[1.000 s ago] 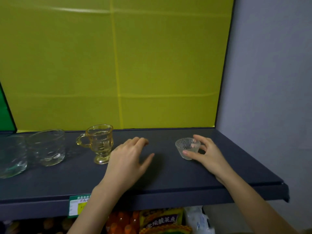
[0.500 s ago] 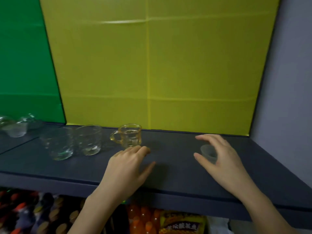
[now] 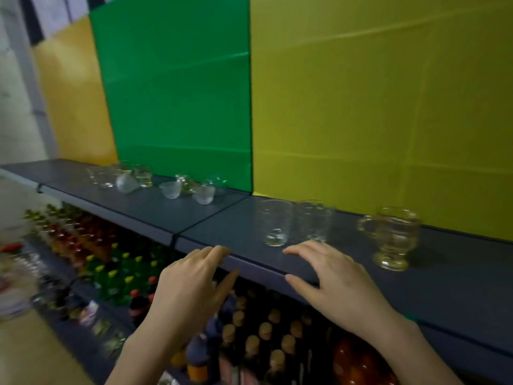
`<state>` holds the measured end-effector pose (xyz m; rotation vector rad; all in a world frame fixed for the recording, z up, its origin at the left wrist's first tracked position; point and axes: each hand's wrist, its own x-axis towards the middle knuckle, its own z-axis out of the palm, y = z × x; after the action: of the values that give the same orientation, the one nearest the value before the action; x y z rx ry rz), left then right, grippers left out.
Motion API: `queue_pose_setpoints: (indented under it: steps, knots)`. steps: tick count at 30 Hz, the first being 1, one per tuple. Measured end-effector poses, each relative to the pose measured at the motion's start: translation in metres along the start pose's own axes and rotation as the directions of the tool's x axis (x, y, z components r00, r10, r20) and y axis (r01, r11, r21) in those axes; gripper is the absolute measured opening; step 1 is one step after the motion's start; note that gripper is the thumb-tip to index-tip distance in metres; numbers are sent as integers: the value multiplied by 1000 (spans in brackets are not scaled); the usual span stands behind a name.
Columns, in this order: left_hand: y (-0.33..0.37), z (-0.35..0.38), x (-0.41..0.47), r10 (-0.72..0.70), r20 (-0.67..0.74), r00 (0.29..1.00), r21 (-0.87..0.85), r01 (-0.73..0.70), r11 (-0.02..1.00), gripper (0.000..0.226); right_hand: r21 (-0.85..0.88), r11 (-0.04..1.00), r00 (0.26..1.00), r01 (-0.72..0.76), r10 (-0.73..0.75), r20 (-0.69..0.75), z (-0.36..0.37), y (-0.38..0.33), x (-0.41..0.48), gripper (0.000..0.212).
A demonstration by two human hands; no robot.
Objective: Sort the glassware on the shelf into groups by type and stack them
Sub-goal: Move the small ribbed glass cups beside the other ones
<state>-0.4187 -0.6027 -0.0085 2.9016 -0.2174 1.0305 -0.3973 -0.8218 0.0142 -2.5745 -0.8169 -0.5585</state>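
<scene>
Both hands hang empty, fingers spread, at the dark grey shelf (image 3: 347, 276) lip, the right hand (image 3: 337, 284) nearer the two clear tumblers (image 3: 277, 223) just beyond it, the left hand (image 3: 191, 284) pointing toward far-left small bowls (image 3: 171, 189)

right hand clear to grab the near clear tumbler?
Probably yes. The right hand is open and empty at the shelf edge, fingertips just short of the clear tumbler. Nothing lies between; a second clear glass crowds its right side.
</scene>
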Motion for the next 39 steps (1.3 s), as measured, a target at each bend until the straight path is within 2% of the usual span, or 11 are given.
queue_pose_setpoints:
  steps: [6,15,20,29,36,39]
  knots:
    - [-115,-6,-18,-45,9,999,70,44,997,39,19,1000,1000,-4,4,14,73,-70,69,42]
    - [-228,8,5,-58,-12,998,70,59,996,39,-36,996,995,-82,83,46,135,-122,165,43]
    - [-268,31,36,-59,-40,997,29,61,998,34,-90,988,991,-122,126,44,160,-124,219,44]
    - [-327,101,125,10,-26,1000,-43,-11,999,47,-132,961,970,-242,241,-29,196,-105,308,45]
    - [-355,146,192,77,-13,997,-128,-78,989,55,-249,907,940,-339,338,-47,205,-87,353,55]
    - [-364,162,212,71,31,997,-177,-65,982,57,-281,877,919,-390,389,-60,209,-78,367,60]
